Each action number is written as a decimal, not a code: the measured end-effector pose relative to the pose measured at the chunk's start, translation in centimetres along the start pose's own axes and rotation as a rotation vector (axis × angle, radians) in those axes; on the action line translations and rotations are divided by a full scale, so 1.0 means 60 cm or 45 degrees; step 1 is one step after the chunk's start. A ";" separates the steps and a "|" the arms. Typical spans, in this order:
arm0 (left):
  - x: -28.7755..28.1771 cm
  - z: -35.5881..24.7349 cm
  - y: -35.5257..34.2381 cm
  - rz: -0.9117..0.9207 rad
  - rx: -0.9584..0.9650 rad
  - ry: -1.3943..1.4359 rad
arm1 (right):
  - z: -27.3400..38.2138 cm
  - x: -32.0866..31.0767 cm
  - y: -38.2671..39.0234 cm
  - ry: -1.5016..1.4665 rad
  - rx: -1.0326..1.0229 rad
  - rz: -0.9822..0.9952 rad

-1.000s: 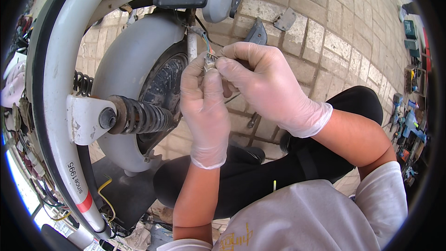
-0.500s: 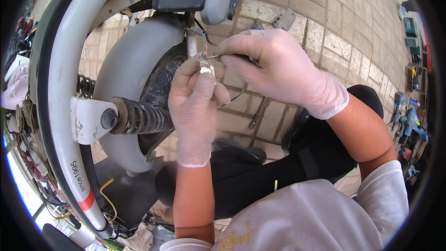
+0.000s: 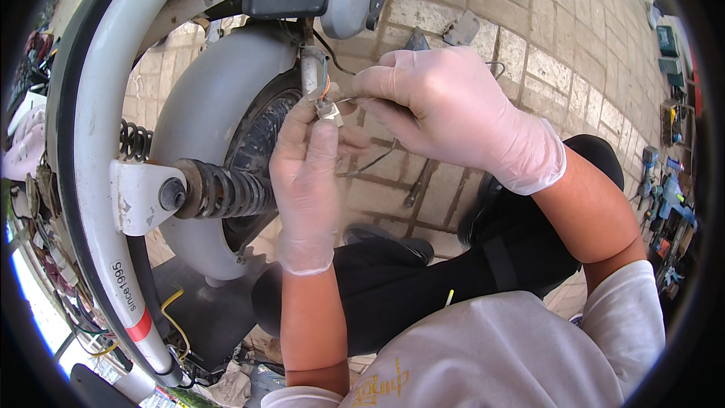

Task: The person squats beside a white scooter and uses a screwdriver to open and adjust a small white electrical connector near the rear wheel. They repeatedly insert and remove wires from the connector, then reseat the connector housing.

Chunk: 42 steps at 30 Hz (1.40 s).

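My left hand, in a thin clear glove, pinches a small white plug connector between thumb and fingers. Several thin coloured wires run from the connector's top up toward the vehicle. My gloved right hand is closed round a slim metal pick, whose tip points at the wire end of the connector. Whether the tip touches it I cannot tell. Most of the pick is hidden in the fingers. Both hands are beside the rear wheel of a two-wheeler.
A grey mudguard covers the wheel, with a coil shock absorber beside it. The thick white frame tube curves along the left. Brick paving lies below. Tools lie at the far right, and a person's feet show at upper right.
My left hand has shifted slightly left, and the connector is now more tilted. A small gap has opened between the two hands. The right hand has barely moved.
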<state>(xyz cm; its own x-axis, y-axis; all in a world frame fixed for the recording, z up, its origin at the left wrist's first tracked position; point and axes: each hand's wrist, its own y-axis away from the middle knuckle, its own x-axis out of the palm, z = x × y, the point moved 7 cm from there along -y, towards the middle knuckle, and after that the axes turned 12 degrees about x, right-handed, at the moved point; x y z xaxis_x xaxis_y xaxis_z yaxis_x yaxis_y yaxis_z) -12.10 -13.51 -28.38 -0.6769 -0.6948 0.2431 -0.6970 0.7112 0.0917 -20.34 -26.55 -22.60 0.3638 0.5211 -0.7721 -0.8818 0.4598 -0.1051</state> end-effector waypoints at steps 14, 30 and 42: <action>-0.002 0.001 -0.001 0.043 0.036 0.094 | 0.006 -0.004 -0.005 -0.031 -0.071 -0.058; -0.001 -0.013 0.002 0.068 0.031 -0.202 | 0.008 0.002 -0.003 -0.006 -0.028 0.070; -0.001 -0.014 0.003 -0.020 0.153 -0.236 | 0.002 0.025 0.005 -0.643 0.318 0.050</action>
<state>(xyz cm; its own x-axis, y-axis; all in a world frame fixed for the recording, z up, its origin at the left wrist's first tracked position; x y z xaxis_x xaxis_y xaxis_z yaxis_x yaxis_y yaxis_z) -11.97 -13.26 -27.55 -0.6898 -0.7215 0.0601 -0.7236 0.6898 -0.0240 -20.00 -25.56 -23.72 0.4845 0.7925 -0.3704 -0.8222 0.5571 0.1165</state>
